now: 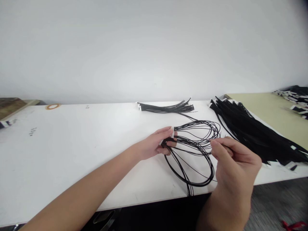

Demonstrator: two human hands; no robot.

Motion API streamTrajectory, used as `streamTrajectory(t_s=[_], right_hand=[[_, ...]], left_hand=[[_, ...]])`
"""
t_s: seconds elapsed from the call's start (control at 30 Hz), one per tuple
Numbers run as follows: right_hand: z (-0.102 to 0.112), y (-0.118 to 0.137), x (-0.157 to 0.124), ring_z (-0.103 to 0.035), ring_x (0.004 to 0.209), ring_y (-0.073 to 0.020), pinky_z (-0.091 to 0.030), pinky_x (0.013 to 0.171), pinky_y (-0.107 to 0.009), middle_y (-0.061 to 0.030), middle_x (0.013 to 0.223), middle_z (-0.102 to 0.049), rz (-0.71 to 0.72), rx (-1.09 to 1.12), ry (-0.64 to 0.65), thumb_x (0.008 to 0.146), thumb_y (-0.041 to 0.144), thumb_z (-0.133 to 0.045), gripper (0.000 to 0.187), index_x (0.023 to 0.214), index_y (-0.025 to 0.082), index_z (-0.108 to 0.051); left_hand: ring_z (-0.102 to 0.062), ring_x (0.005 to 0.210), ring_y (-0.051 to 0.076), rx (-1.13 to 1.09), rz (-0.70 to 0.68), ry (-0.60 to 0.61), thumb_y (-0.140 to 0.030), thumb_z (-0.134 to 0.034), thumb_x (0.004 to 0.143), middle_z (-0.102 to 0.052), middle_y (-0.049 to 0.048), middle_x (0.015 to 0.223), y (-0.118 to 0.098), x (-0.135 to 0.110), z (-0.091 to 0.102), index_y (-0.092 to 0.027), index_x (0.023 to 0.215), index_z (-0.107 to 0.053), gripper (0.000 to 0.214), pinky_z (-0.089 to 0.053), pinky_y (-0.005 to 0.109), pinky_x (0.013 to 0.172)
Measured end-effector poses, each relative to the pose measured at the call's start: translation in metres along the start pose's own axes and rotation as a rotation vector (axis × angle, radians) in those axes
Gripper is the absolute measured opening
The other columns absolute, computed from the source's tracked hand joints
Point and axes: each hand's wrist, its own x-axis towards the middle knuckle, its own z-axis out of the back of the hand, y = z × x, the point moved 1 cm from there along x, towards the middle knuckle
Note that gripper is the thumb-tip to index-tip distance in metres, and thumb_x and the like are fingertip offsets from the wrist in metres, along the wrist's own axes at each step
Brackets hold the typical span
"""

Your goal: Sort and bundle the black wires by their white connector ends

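My left hand (157,143) is closed on the white connector end of a bundle of thin black wires (192,150), which loop out to the right over the white table (72,150). My right hand (234,160) pinches the far side of those loops between thumb and fingers, just above the table's front edge. The lower loops hang slightly past that edge.
A small tied bunch of black wires (166,108) lies at the back of the table. A large pile of black wire harnesses (252,131) spreads across the right end. Beyond it stands a yellowish table (267,107) with more harnesses (295,98). A tape ring (52,106) lies back left.
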Motion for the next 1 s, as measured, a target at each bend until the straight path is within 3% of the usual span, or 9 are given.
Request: streamTrajectory(t_s=[0.3,0.63,1.0], right_hand=[[0.003,-0.001,0.001,-0.032,0.049,-0.0066,-0.023,0.046,-0.023,0.005,0.05,-0.034,-0.056,-0.02,0.081,0.064,0.019,-0.072,0.004,0.066,0.019,-0.069],[0.016,-0.011,0.002,-0.031,0.05,-0.0064,-0.023,0.044,-0.022,0.0043,0.053,-0.037,-0.143,-0.038,0.266,0.067,0.02,-0.073,0.007,0.074,0.019,-0.07],[0.014,-0.009,0.004,-0.035,0.049,-0.0072,-0.028,0.046,-0.023,0.0055,0.05,-0.033,-0.129,0.019,0.204,0.068,0.023,-0.073,0.007,0.071,0.018,-0.069]], left_hand=[[-0.035,0.056,0.002,0.013,0.007,-0.008,-0.035,-0.059,0.083,-0.036,-0.0021,0.072,0.0,0.0,0.001,-0.015,0.082,-0.05,0.022,-0.017,0.011,0.038],[-0.035,0.054,0.001,-0.006,0.012,-0.018,-0.036,-0.057,0.084,-0.034,-0.0026,0.072,0.001,0.002,0.004,-0.014,0.086,-0.051,0.022,-0.017,0.01,0.037],[-0.033,0.053,0.002,0.005,0.019,-0.006,-0.036,-0.058,0.083,-0.036,-0.0024,0.07,0.0,0.001,0.004,-0.015,0.085,-0.05,0.022,-0.017,0.011,0.038]])
